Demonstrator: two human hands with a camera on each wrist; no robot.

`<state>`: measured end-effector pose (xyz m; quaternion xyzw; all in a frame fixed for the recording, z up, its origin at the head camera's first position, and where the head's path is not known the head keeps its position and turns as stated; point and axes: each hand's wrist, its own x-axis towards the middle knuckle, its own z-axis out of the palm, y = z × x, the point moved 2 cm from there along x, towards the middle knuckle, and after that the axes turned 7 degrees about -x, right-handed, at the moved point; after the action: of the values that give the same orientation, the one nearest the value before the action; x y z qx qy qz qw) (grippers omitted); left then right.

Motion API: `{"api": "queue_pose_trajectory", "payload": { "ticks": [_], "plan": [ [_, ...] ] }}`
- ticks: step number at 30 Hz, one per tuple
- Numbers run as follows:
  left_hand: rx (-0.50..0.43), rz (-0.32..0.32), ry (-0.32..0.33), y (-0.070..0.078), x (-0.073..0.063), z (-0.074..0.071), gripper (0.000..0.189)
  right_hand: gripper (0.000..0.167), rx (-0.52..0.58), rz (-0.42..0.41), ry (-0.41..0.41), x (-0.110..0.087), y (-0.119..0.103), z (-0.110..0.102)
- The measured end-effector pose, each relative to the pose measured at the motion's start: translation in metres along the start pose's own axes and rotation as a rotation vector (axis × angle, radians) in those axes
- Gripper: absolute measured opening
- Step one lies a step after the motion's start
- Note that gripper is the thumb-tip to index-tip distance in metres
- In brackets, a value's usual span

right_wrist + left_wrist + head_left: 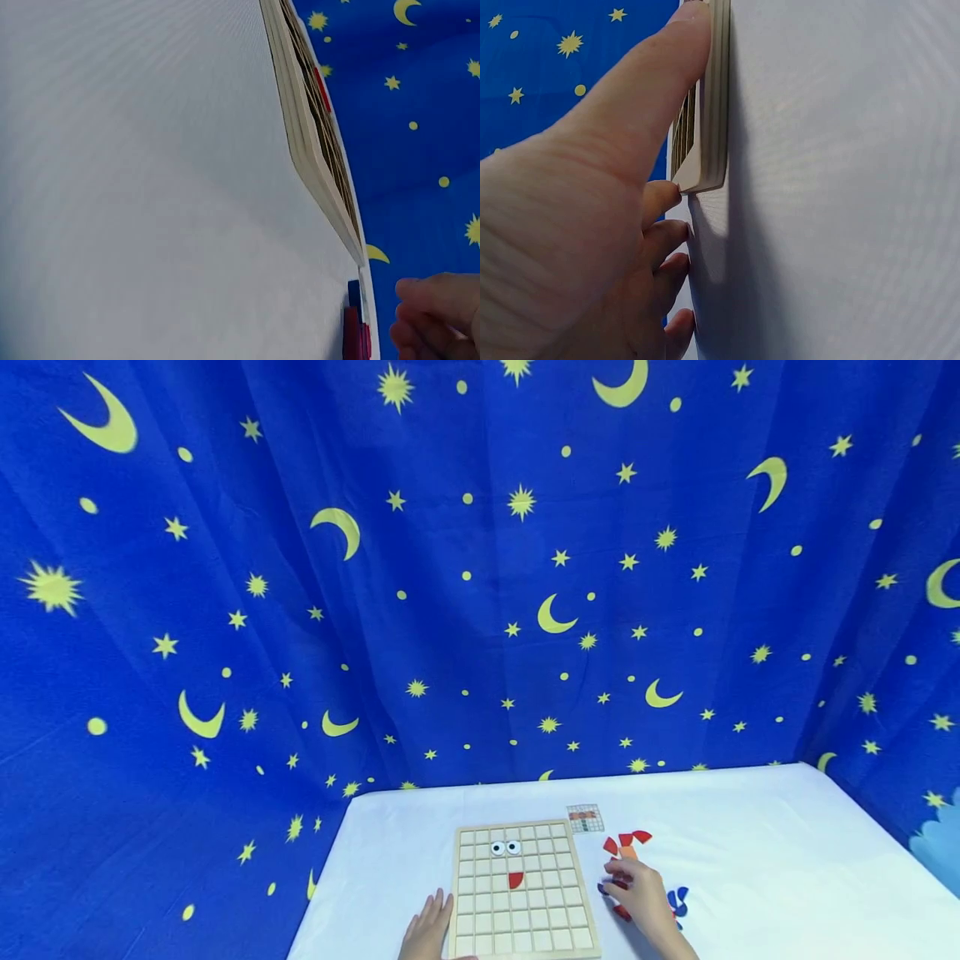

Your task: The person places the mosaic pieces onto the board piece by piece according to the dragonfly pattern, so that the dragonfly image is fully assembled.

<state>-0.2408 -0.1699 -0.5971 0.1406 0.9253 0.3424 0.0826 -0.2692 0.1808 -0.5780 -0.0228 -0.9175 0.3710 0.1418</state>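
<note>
A wooden grid board (pixel 482 903) lies on the white table, holding two googly-eye pieces (pixel 498 848) and a red quarter-round piece (pixel 515 881). My left hand (pixel 429 930) rests against the board's near left corner. In the left wrist view, its thumb (pixel 649 75) lies along the board's edge and its fingers are extended. To the right of the board, my right hand (pixel 641 891) hovers over loose pieces, fingers loosely bent. A dark blue piece (pixel 602 889) shows by its fingertips; in the right wrist view, the hand (pixel 442 311) is apart from this blue piece (pixel 354 292).
Beyond the right hand lie red pieces (pixel 641 837) and an orange piece (pixel 628 852). Blue pieces (pixel 680 902) are to its right. A small pattern card (pixel 586 818) lies at the board's far right corner. A blue star-and-moon curtain (pixel 450 610) hangs behind the table (pixel 787 843).
</note>
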Motion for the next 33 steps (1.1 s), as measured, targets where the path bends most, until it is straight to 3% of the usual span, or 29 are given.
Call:
{"api": "queue_pose_trajectory", "payload": {
  "ticks": [8,18,33],
  "plan": [
    [-0.036,-0.036,-0.026,-0.004,0.001,-0.001,0.104,0.029,-0.083,0.034,-0.039,-0.003,0.005,-0.005],
    [-0.082,-0.072,-0.052,-0.004,0.001,-0.001,0.105,0.03,-0.159,-0.007,-0.034,-0.001,0.016,-0.001],
    [-0.108,-0.087,-0.068,0.002,0.002,-0.003,0.104,0.031,-0.145,0.004,-0.028,-0.001,0.023,-0.002]
  ]
}}
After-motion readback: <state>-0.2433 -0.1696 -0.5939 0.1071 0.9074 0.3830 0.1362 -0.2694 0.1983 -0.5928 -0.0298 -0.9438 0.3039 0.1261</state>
